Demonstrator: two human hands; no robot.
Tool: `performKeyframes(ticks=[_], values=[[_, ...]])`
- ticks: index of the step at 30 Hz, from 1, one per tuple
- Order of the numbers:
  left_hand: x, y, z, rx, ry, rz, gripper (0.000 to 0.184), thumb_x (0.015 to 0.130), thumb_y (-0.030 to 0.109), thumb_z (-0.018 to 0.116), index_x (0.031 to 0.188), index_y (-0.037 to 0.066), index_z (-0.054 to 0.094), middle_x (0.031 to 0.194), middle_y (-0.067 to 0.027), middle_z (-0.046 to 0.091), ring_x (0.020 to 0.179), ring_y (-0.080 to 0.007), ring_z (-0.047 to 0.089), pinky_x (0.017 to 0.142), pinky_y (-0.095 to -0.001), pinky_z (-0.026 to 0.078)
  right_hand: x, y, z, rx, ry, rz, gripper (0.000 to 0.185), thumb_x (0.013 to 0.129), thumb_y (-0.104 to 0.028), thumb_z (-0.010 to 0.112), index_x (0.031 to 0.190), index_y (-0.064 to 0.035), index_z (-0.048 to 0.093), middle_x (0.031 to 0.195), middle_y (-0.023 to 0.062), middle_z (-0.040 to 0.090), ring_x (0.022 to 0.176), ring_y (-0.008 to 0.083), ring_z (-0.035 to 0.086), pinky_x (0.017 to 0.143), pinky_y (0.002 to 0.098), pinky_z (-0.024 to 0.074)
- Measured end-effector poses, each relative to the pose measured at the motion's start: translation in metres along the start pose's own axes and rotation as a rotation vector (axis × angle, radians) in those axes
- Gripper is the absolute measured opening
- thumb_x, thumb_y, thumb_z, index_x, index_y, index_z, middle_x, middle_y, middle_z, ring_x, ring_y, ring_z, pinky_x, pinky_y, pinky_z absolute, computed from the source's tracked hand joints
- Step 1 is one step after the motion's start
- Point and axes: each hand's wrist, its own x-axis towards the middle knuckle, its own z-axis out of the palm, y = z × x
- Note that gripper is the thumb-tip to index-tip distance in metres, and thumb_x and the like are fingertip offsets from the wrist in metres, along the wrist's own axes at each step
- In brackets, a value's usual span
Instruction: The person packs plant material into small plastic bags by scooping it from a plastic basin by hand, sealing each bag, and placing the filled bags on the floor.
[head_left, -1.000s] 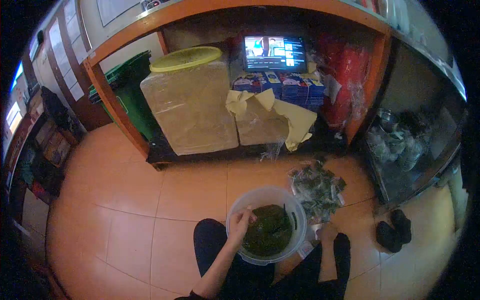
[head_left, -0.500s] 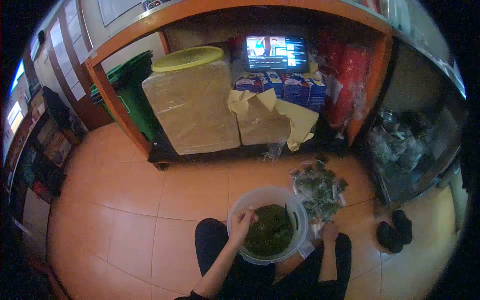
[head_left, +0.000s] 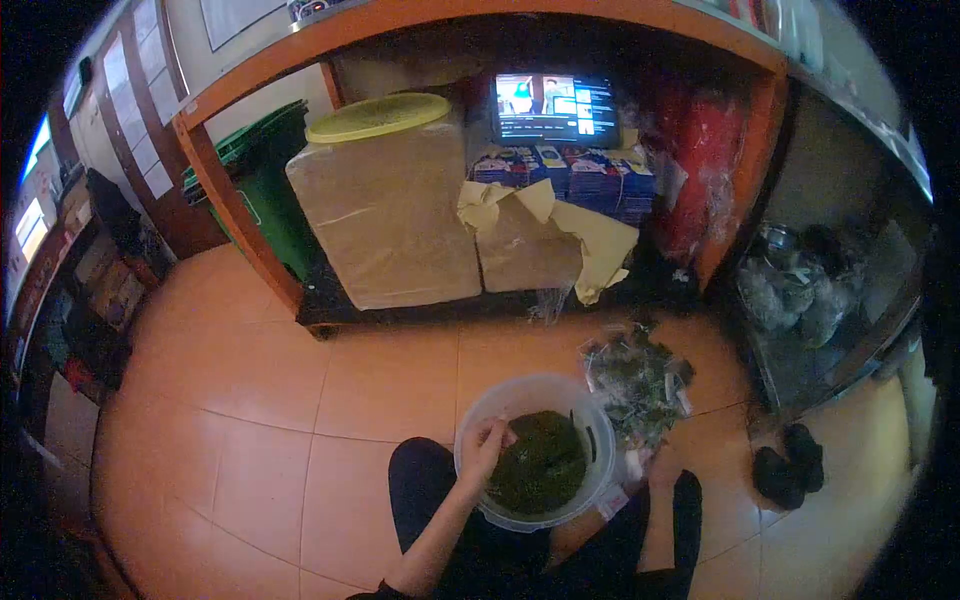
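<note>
A round translucent tub (head_left: pixel 470 418) stands between the person's knees, with dark green loose material (head_left: pixel 540 465) inside. My left hand (head_left: pixel 486 445) is over the tub's left side, its fingers pinched together; what they hold is too small to make out. On the tub's right, my right hand (head_left: pixel 662 466) is low near the floor, beside a small white packet (head_left: pixel 635 462); its fingers are too blurred to read. Just beyond it lies a pile of small clear packets with green contents (head_left: pixel 637 385). Another pale packet (head_left: pixel 612 502) rests by the right thigh.
An orange-framed shelf (head_left: pixel 240 225) holds a large wrapped box (head_left: pixel 390 220), torn yellowish paper (head_left: pixel 600 240), blue packs (head_left: pixel 610 185) and a lit screen (head_left: pixel 545 105). A green bin (head_left: pixel 262 200) stands left. Black shoes (head_left: pixel 787 470) and a rack of bagged items (head_left: pixel 800 300) are at right.
My right hand has shifted slightly near the small packets. My left hand stays pinched over the tub, and the view has moved very slightly.
</note>
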Motion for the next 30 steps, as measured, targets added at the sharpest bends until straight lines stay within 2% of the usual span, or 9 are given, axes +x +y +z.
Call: performKeyframes(ticks=[4,8,12,15,18,22,24,27,30], values=[[0.000,-0.002,0.003,0.063,-0.003,0.051,0.037,0.096,0.027,0.050,0.071,0.002,0.061,0.067,-0.0006,0.057,0.063,-0.0085,0.052,0.058,-0.0245,0.041,-0.016,-0.014,-0.049,0.057,0.061,-0.157,0.012,0.066,-0.009,0.066,0.077,-0.0032,0.064,0.078,0.0174,0.063,0.076,0.0377,0.062,0.069,0.0459,0.0501],[-0.008,0.001,0.007,0.113,-0.104,0.130,0.022,0.095,0.024,0.051,0.106,0.006,0.058,0.070,-0.0006,0.058,0.064,-0.0087,0.051,0.059,-0.0240,0.042,-0.014,-0.020,-0.081,0.123,0.075,-0.133,0.010,0.071,-0.006,0.062,0.080,-0.0042,0.063,0.075,0.0169,0.063,0.071,0.0359,0.062,0.066,0.0449,0.0493],[-0.017,0.028,0.022,0.279,-0.426,0.234,0.043,0.095,0.023,0.053,0.135,0.016,0.040,0.068,-0.0037,0.055,0.063,-0.0105,0.051,0.061,-0.0263,0.045,-0.020,-0.060,-0.159,0.412,0.117,-0.201,0.008,0.076,-0.009,0.064,0.082,-0.0048,0.062,0.070,0.0129,0.061,0.065,0.0347,0.061,0.066,0.0420,0.0508],[-0.027,0.059,0.041,0.242,-0.582,0.168,0.050,0.094,0.019,0.055,0.140,0.014,0.036,0.076,-0.0012,0.056,0.061,-0.0084,0.050,0.059,-0.0253,0.043,-0.042,-0.111,-0.213,0.683,-0.003,-0.274,0.005,0.079,-0.009,0.064,0.081,-0.0059,0.061,0.071,0.0117,0.060,0.065,0.0324,0.060,0.066,0.0403,0.0503],[-0.030,0.082,0.052,0.196,-0.648,0.177,0.036,0.095,0.019,0.054,0.129,0.011,0.046,0.079,-0.0019,0.057,0.063,-0.0083,0.053,0.062,-0.0244,0.045,-0.064,-0.148,-0.229,0.630,0.020,-0.547,0.006,0.081,-0.012,0.064,0.082,-0.0071,0.062,0.076,0.0097,0.062,0.068,0.0285,0.061,0.065,0.0367,0.0500],[-0.024,0.057,0.042,0.157,-0.510,0.299,0.020,0.095,0.017,0.053,0.112,0.007,0.054,0.081,-0.0032,0.058,0.067,-0.0091,0.055,0.063,-0.0254,0.047,-0.073,-0.169,-0.229,0.645,-0.049,-0.644,0.008,0.080,-0.013,0.066,0.082,-0.0068,0.062,0.081,0.0082,0.063,0.069,0.0257,0.061,0.065,0.0347,0.0494],[-0.027,0.056,0.033,0.161,-0.446,0.295,0.009,0.095,0.011,0.050,0.100,0.005,0.055,0.076,-0.0064,0.057,0.066,-0.0132,0.056,0.063,-0.0285,0.047,-0.077,-0.173,-0.225,0.854,-0.335,-0.682,0.009,0.080,-0.014,0.066,0.083,-0.0064,0.062,0.080,0.0080,0.063,0.069,0.0259,0.062,0.064,0.0345,0.0490],[-0.030,0.057,0.026,0.214,-0.417,0.407,0.010,0.094,0.012,0.051,0.098,0.003,0.054,0.078,-0.0082,0.058,0.067,-0.0145,0.057,0.065,-0.0293,0.048,-0.087,-0.181,-0.221,0.915,-0.358,-0.697,0.009,0.078,-0.009,0.069,0.081,-0.0032,0.063,0.071,0.0092,0.059,0.062,0.0195,0.057,0.059,0.0311,0.0455],[-0.050,0.076,0.035,0.139,-0.204,0.324,0.012,0.094,0.013,0.051,0.095,0.001,0.054,0.079,-0.0105,0.058,0.071,-0.0173,0.059,0.067,-0.0316,0.048,-0.089,-0.179,-0.212,0.793,-0.437,-0.645,0.010,0.081,-0.014,0.065,0.083,-0.0047,0.062,0.077,0.0115,0.062,0.068,0.0279,0.062,0.064,0.0354,0.0488]])
